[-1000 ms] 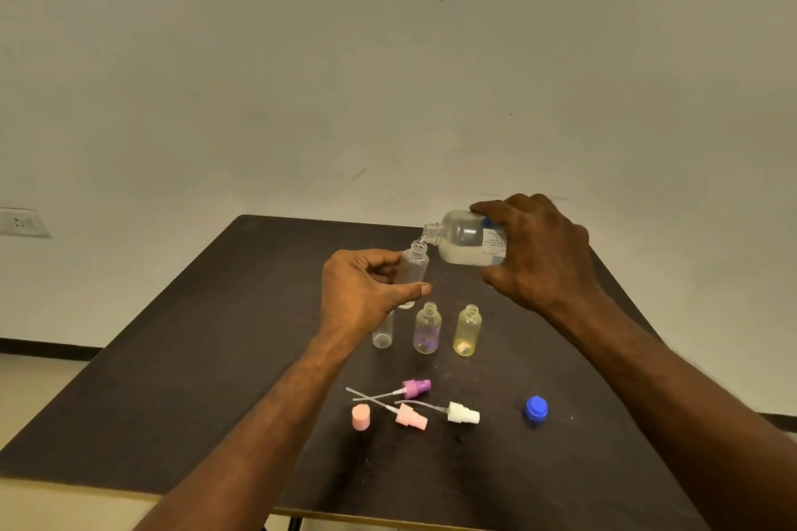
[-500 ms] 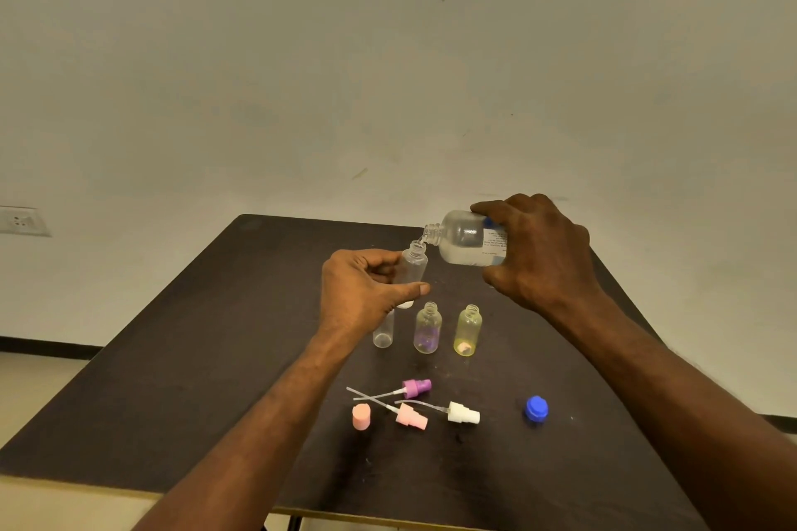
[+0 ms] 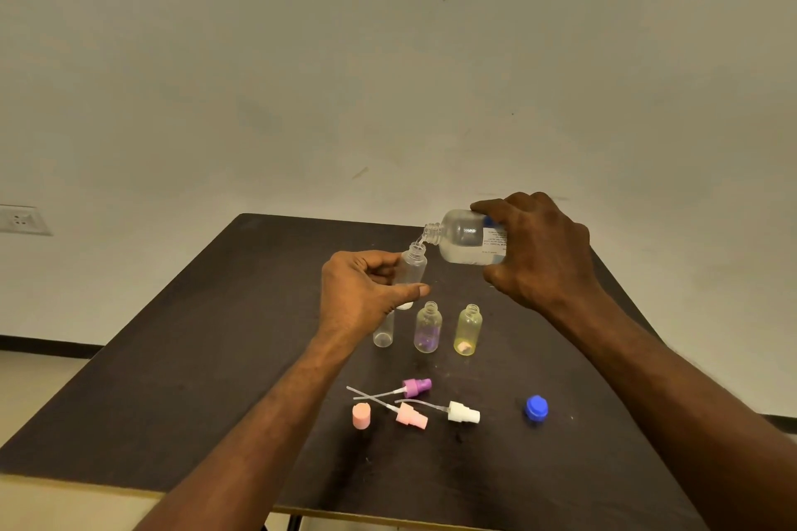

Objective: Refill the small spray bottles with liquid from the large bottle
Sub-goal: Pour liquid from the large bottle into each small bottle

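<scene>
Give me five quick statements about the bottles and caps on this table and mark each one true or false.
1. The right hand tips the large bottle over a small bottle. True.
2. The left hand is empty. False: it holds that small bottle.
3. The blue cap is screwed on the large bottle. False: it lies on the table.
4. The yellowish bottle stands upright, uncapped. True.
5. Three spray heads lie on the table, the white spray head rightmost. True.

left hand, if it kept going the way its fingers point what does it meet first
Probably the large bottle in the right hand: the left hand, gripping the small clear bottle, points right toward it, though depth is unclear.
</scene>
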